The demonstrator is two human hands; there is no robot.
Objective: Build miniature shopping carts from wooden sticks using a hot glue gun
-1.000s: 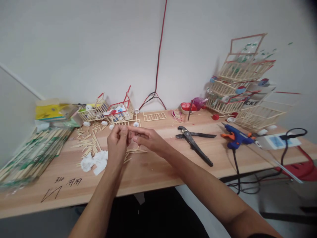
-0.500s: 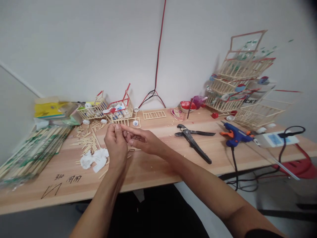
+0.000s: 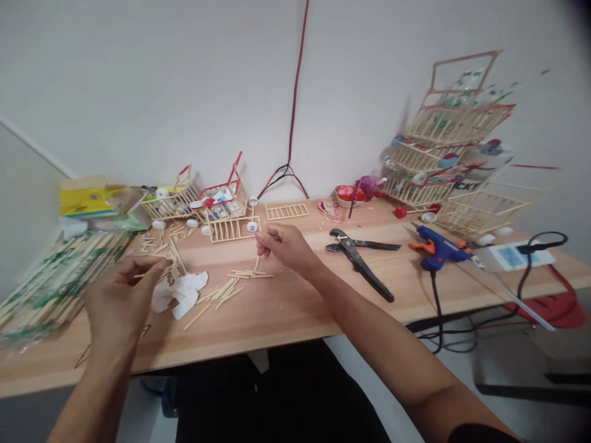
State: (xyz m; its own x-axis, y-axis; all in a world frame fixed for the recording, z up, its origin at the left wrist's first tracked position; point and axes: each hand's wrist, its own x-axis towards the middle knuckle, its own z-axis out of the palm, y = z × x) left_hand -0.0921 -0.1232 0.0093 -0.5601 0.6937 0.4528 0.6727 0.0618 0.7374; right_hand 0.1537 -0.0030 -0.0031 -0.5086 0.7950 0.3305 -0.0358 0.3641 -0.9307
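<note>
My left hand [image 3: 117, 301] hovers over the left part of the table, thumb and fingers pinched together on a short wooden stick, of which only a small piece shows. Near the table's middle, my right hand [image 3: 286, 246] is closed, and a short wooden stick [image 3: 257, 263] points down from its fingertips. Cut sticks [image 3: 226, 290] lie loosely between the hands, beside crumpled white tissue [image 3: 187, 295]. Behind the right hand rests a flat ladder-like stick frame [image 3: 231, 230] with a white bottle cap [image 3: 252, 226] at its right end.
Long sticks in plastic wrap [image 3: 69, 277] lie at left. Small stick baskets [image 3: 226, 203] stand at the back, more are stacked [image 3: 429, 160] at right. Black pliers [image 3: 362, 261] and a blue glue gun [image 3: 441, 249] lie right of my hand, its cable hanging over the edge.
My hands, together before, have moved apart: the left toward the left and nearer me, the right toward the right. The cut sticks between them are now uncovered.
</note>
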